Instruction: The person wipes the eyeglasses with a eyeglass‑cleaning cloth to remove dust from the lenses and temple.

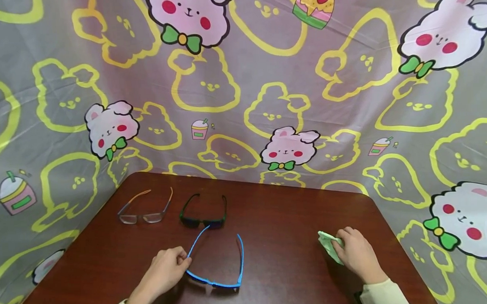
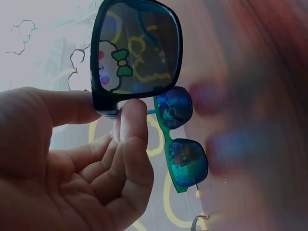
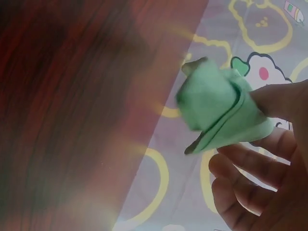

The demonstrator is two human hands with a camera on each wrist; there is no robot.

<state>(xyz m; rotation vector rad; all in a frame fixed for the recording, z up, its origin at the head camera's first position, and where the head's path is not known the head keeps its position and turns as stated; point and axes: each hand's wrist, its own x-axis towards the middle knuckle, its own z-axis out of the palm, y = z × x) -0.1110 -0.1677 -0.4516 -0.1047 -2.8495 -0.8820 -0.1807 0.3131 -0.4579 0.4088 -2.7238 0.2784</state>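
Blue-framed sunglasses (image 1: 209, 282) are pinched at their left corner, by the hinge, between the thumb and fingers of my left hand (image 1: 164, 267). Their temples are unfolded and point away from me. In the left wrist view one dark lens (image 2: 139, 48) rises above the fingertips. Over at the right, my right hand (image 1: 357, 251) pinches a folded light green cloth (image 1: 330, 247). The right wrist view shows the cloth (image 3: 216, 103) held between thumb and fingers, its folded edges sticking out past them.
Behind the blue pair stand green-framed sunglasses (image 1: 203, 223) with dark lenses. Clear eyeglasses (image 1: 141, 219) with orange-tipped temples sit at the back left. A patterned cloth curtain (image 1: 226, 125) borders the brown table (image 1: 278, 231) at the back and sides.
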